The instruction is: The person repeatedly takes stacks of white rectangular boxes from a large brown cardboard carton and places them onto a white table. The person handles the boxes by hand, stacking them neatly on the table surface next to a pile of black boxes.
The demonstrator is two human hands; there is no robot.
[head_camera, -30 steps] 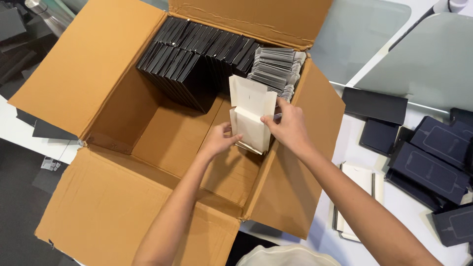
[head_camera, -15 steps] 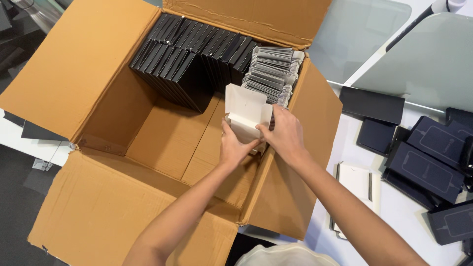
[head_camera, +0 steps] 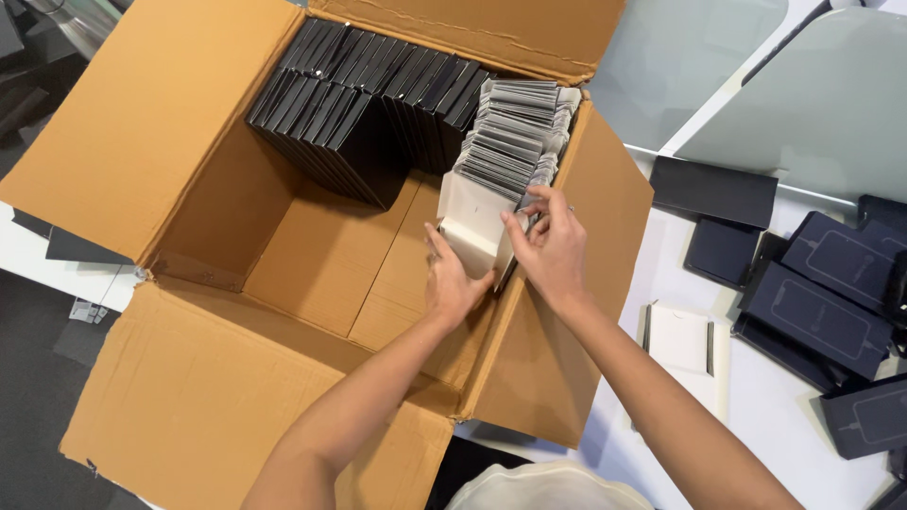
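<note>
**White sleeve pressed against the row in the box**

We see the white card sleeve now standing low inside the cardboard box, its back touching the row of grey-white packets; a second ago it was held higher and clear of that row, so it has come down and in. We judge it close to seated at the front of the row.

Our left hand presses flat against the sleeve's front face, fingers closed up together rather than spread. Our right hand grips the sleeve's right edge, fingers curled narrowly over the top corner beside the box wall.

Behind the grey-white row a second row of black flat cases leans across the far side of the box. The near half of the box floor shows bare cardboard. The right box flap stands up close against our right wrist and crowds that side.

Out on the white worktop, well apart from the box, lie dark flat cases and one white sleeve.
</note>
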